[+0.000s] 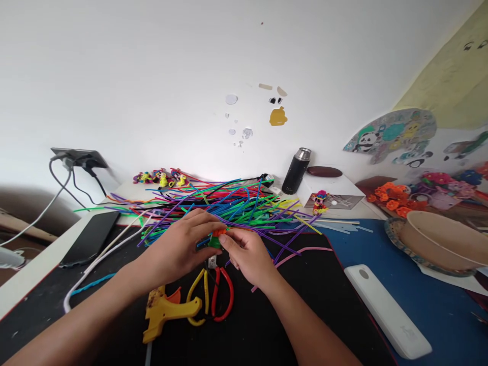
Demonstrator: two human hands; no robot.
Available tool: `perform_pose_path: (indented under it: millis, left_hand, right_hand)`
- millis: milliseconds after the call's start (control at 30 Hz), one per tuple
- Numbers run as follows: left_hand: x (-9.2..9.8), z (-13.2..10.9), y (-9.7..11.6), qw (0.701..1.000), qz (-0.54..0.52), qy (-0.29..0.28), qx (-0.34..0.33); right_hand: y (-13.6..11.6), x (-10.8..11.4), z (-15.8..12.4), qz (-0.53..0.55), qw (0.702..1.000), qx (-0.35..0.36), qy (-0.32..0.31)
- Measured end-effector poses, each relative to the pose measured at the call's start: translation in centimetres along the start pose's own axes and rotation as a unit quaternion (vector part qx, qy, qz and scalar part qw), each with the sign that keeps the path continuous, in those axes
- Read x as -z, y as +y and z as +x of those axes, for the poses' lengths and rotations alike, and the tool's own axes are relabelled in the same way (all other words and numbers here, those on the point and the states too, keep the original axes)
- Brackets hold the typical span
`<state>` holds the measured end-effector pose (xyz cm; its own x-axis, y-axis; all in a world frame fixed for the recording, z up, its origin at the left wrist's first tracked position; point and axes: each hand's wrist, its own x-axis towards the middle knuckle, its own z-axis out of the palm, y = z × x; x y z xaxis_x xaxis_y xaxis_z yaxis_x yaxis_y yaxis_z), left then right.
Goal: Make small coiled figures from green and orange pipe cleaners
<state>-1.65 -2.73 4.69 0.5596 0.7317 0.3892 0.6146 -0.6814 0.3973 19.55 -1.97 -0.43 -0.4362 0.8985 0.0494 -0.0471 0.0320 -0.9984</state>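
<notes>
Between both hands is a small green and orange pipe-cleaner piece (215,241), partly covered by the fingers. My left hand (185,243) grips its left side, thumb below and fingers above. From the right, my right hand (245,252) pinches the orange part between thumb and fingers. Just past the hands spreads a big loose pile of coloured pipe cleaners (236,203). Below them on the black mat (244,340) lie a yellow glue gun (170,310) and pliers with red and yellow handles (222,295).
A phone (91,239) and a white cord (86,274) lie at left, near a wall socket (80,157). Small pipe-cleaner figures (162,178) sit at the back. At right are a black flask (296,170), a white oblong device (387,310) and a bowl (450,239).
</notes>
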Motion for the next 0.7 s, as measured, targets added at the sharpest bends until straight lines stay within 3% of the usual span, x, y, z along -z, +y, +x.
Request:
perform_pose_path:
  millis: [267, 500, 700]
  left_hand:
    - [0.3, -0.1, -0.6, 0.995, -0.091, 0.036, 0.020]
    - [1.0, 0.4, -0.4, 0.985, -0.150, 0.033, 0.085]
    - [0.2, 0.2, -1.5, 0.972, -0.211, 0.043, 0.095]
  right_hand:
    - [-0.6, 0.2, -0.1, 0.048, 0.999, -0.018, -0.001]
    - [-0.4, 0.3, 0.0, 0.047, 0.999, -0.009, 0.013]
    - [-0.7, 0.3, -0.1, 0.070, 0.997, 0.008, 0.016]
